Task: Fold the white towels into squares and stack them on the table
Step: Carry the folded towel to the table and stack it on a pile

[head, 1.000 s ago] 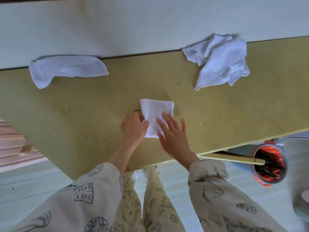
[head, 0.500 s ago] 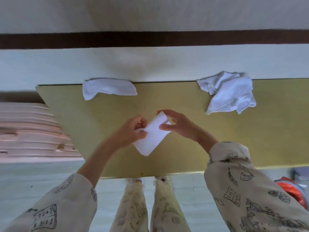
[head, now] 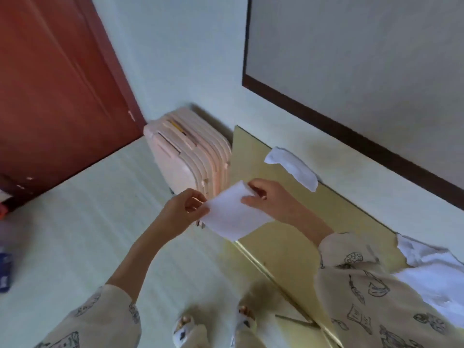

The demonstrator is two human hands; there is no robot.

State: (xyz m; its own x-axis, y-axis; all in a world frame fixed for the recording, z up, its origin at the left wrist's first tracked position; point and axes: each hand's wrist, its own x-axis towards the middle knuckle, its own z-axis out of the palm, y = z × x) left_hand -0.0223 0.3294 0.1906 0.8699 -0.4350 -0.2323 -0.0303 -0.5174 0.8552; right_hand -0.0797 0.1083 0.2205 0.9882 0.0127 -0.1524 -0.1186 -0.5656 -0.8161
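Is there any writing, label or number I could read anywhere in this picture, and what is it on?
No readable text anywhere.
The sleeves carry drawn pictures, including book shapes with scribbled lines, but no legible words.
The dark blue thing at the left edge has pale marks, too blurred to read.
The towel, suitcase and door show none.

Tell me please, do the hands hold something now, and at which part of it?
Both hold the folded white towel. The left hand pinches its left corner; the right hand pinches its upper right edge, lifted above the table end.
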